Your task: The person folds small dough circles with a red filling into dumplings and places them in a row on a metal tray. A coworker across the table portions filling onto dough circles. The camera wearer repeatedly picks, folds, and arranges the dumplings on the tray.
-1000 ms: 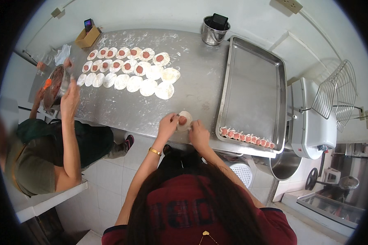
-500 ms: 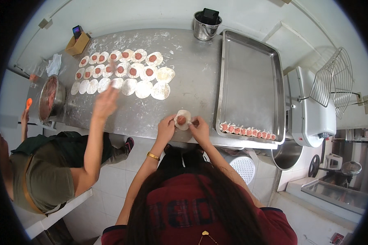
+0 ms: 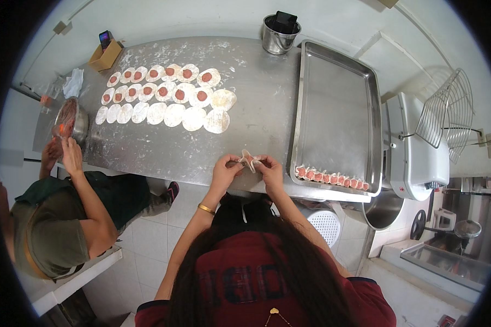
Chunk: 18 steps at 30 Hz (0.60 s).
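My left hand (image 3: 225,170) and my right hand (image 3: 269,168) pinch one small dumpling (image 3: 249,159) between their fingertips, just above the near edge of the steel table (image 3: 163,150). The wrapper is folded up around red filling. A gold bangle circles my left wrist. Farther back on the floured tabletop lie several round dough wrappers (image 3: 169,101), many with a dab of red filling, the front row plain. Right of my hands a large metal tray (image 3: 338,109) carries a row of finished dumplings (image 3: 330,177) along its near edge.
A co-worker (image 3: 65,218) sits at my left, hands at a metal bowl of red filling (image 3: 71,119). A metal pot (image 3: 278,34) stands at the back, a cardboard box with a phone (image 3: 105,52) at the far left corner. A white machine with a wire guard (image 3: 425,141) stands right.
The flat wrapper in my hands has been folded up into a pleated dumpling. The co-worker's arm, stretched over the wrappers half a second ago, has drawn back to the bowl.
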Tool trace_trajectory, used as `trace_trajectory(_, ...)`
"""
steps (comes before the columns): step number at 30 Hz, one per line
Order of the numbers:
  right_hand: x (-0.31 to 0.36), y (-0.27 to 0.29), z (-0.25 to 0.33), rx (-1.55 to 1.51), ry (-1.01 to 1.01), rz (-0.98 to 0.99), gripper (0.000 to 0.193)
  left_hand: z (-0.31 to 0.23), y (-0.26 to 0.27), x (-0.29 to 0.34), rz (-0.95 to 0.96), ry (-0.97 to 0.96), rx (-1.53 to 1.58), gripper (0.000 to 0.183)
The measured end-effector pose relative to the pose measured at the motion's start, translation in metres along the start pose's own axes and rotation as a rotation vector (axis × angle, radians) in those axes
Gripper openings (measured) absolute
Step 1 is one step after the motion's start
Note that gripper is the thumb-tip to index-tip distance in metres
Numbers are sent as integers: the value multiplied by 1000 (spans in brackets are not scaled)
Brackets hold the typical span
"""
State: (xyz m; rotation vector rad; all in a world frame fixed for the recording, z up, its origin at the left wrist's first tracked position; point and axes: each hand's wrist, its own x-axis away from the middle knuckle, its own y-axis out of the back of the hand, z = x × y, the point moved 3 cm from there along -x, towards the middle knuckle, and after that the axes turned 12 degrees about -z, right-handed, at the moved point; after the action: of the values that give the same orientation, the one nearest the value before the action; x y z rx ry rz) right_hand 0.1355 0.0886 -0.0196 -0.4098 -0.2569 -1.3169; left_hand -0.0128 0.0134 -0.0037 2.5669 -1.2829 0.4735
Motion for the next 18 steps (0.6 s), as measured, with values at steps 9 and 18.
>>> trace_trajectory(9, 10, 7, 22, 20, 32, 107, 32, -22, -6, 22, -43, -58, 329, 19)
trace_trajectory(18, 4, 13, 42, 480, 377, 164, 33, -11, -4, 18, -79, -388, -191, 15)
